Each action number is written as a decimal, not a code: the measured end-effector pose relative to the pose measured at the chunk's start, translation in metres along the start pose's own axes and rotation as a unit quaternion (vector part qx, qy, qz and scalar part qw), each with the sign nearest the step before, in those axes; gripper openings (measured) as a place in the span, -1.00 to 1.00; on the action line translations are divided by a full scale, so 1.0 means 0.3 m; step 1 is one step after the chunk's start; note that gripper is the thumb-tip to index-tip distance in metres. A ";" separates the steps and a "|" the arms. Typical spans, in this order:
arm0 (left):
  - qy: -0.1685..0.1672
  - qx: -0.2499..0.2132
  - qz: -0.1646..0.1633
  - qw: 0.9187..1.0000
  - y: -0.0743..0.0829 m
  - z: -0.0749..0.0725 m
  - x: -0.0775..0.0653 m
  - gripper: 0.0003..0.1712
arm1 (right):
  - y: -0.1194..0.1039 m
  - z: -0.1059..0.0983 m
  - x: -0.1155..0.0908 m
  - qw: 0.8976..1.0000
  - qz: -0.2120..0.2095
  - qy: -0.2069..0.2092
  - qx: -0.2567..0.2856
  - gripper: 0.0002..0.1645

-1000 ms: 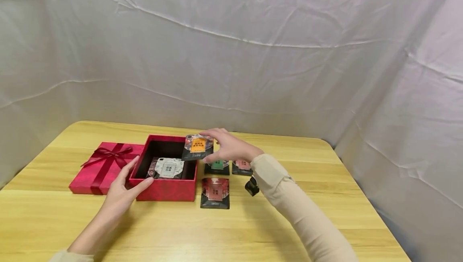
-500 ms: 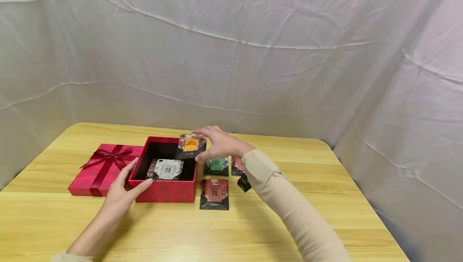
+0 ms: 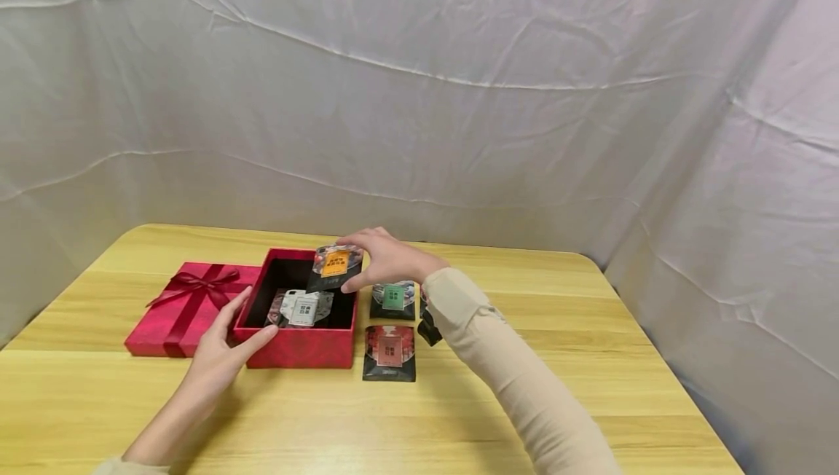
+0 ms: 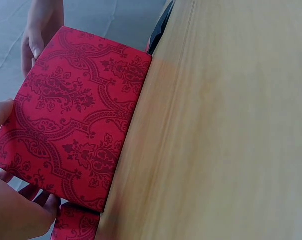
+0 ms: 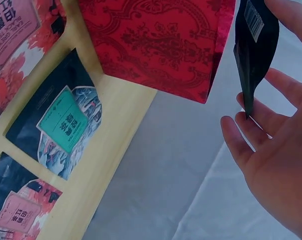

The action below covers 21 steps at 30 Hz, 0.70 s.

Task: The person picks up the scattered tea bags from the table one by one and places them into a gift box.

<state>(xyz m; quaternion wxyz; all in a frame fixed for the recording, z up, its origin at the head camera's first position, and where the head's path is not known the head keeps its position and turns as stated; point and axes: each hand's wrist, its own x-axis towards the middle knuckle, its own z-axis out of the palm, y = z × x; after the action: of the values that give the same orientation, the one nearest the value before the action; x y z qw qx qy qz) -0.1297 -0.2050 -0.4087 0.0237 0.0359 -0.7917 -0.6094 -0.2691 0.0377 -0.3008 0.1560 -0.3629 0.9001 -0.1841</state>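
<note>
My right hand (image 3: 387, 260) pinches a dark tea sachet (image 3: 336, 265) with an orange label, held tilted over the right side of the red gift box (image 3: 301, 347). The right wrist view shows that sachet (image 5: 256, 50) edge-on, thumb on one side and fingers on the other. With my left hand (image 3: 219, 344) I hold the box's near left corner, thumb at the front rim and fingers along the left side. Inside the box lie a white-patterned sachet (image 3: 304, 309) and a reddish one partly under it. The box's deeper floor is dark.
Left of the box lies its red lid (image 3: 186, 307) with a ribbon bow. To the right are a green-label sachet (image 3: 393, 300), a red-label sachet (image 3: 390, 352) and another sachet partly behind my sleeve. A small black object (image 3: 430, 329) sits by that sleeve.
My right hand has carried the orange-label sachet leftward, from above the box's right edge to over its opening. The left hand stays at the corner. The small black object also shifts left.
</note>
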 end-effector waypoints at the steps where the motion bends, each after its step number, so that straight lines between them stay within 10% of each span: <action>1: 0.000 0.002 0.000 1.000 0.001 0.000 0.001 0.00 | -0.004 0.000 0.003 1.000 -0.001 0.000 0.000 -0.05; 21: -0.002 0.021 -0.009 1.000 0.007 0.002 0.001 0.03 | -0.045 0.037 0.049 0.999 -0.019 -0.015 -0.035 0.00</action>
<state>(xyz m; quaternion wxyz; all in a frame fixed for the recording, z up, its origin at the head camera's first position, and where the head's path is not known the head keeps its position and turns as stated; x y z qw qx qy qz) -0.1302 -0.2039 -0.4067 0.0157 0.0418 -0.8043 -0.5926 -0.2665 0.0155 -0.3068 0.1530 -0.3881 0.8964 -0.1500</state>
